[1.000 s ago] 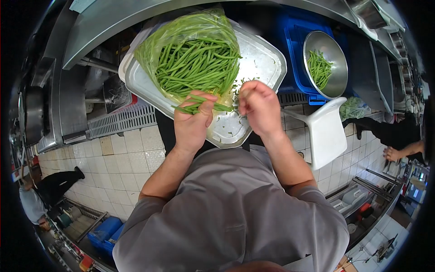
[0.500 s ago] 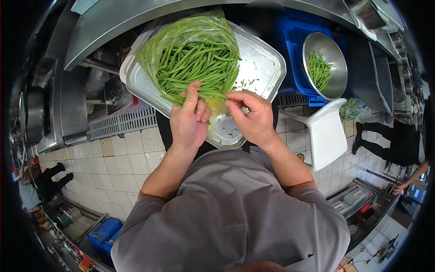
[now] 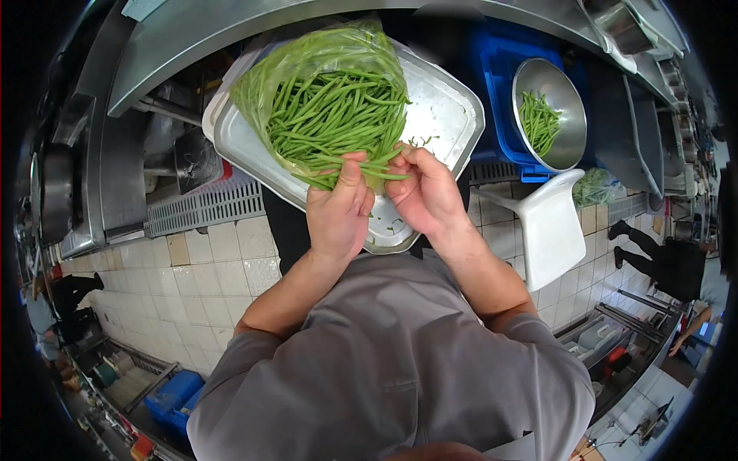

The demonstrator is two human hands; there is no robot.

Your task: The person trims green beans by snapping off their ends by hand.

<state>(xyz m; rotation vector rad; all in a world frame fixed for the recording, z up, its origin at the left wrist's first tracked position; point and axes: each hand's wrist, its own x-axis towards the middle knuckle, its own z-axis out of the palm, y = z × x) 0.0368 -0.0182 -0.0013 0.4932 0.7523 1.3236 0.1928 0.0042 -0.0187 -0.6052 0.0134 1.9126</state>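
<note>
A clear plastic bag (image 3: 254, 96) lies open on a metal tray (image 3: 442, 96), with a large heap of green beans (image 3: 334, 111) in its mouth. My left hand (image 3: 338, 211) is closed around a few green beans (image 3: 373, 170), thumb on top, their ends pointing right. Fingers pinched, my right hand (image 3: 427, 184) is at the right ends of the beans, gripping a bean there. Small trimmed bean ends (image 3: 419, 141) are scattered over the tray. Trimmed beans (image 3: 540, 121) lie in a steel bowl (image 3: 573, 100) to the right.
The bowl rests on a blue crate (image 3: 500, 115). Below it stands a white chair (image 3: 557, 230), and a bag of greens (image 3: 598, 187) lies on the tiled floor (image 3: 207, 273). A metal counter edge (image 3: 254, 23) runs across the top. Other people are at both far sides.
My left hand has moved a little right with its beans. My right hand has shifted slightly right and up, its fingers still at the bean ends. The person on the right has moved.
</note>
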